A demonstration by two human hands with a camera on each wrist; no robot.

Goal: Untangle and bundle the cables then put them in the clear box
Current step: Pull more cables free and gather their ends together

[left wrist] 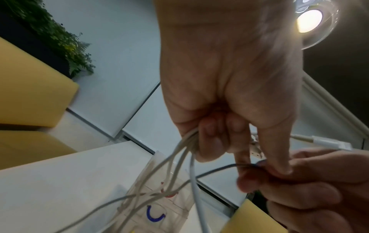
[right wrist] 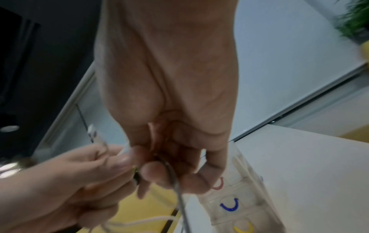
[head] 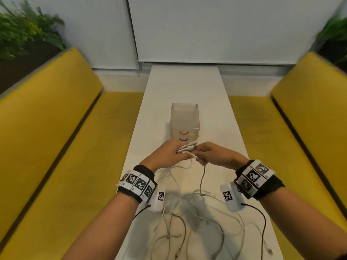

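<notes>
Several white cable ends (head: 187, 147) are gathered in my left hand (head: 165, 153), its fingers (left wrist: 209, 141) curled round the strands just below the plugs, so the collecting of ends has begun. My right hand (head: 212, 154) meets it from the other side, fingers (right wrist: 153, 171) pinched together on a thin grey cable (head: 201, 177) whose end it brings up beside the white ones. Below both wrists, most of the cable length lies as a tangled heap (head: 197, 212) on the white desk (head: 184, 85), crossing and looping, so I judge the untangling barely started and no bundle wound yet. Just beyond my hands stands the clear box (head: 185, 117), upright on the desk; no cable is visible inside it, so every bundle has yet to go in.
</notes>
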